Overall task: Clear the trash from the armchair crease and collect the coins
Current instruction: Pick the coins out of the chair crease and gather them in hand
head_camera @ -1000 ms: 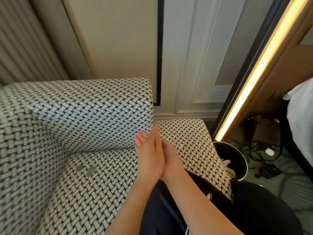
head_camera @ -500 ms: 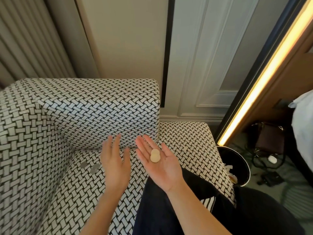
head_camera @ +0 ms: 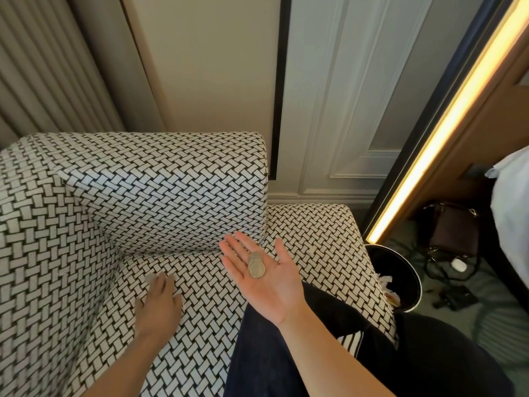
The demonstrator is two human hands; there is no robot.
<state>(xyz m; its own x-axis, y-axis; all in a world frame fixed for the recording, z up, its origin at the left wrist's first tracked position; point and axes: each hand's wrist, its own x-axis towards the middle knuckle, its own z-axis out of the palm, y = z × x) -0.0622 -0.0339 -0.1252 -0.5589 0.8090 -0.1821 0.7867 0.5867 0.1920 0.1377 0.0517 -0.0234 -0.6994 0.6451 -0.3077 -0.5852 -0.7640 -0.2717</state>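
Observation:
My right hand (head_camera: 266,285) lies palm up over my lap, fingers straight, with a small overlapping stack of silver coins (head_camera: 256,266) resting on the palm. My left hand (head_camera: 159,302) lies palm down on the seat of the black-and-white woven armchair (head_camera: 177,190). Its fingertips touch the spot near the back crease where loose coins lie. The grey edge of one coin (head_camera: 148,278) shows at the fingertips; the rest is hidden under the fingers. No trash shows in the crease.
A black waste bin (head_camera: 412,282) with crumpled paper inside stands on the floor right of the chair. Beyond it lie a brown bag (head_camera: 455,230), cables and a small black device. My dark-trousered legs cover the seat's right part. A lit strip runs up the wall.
My left hand has left my right hand and dropped to the left onto the seat, covering the two loose coins there. My right hand has turned palm up, showing its coins.

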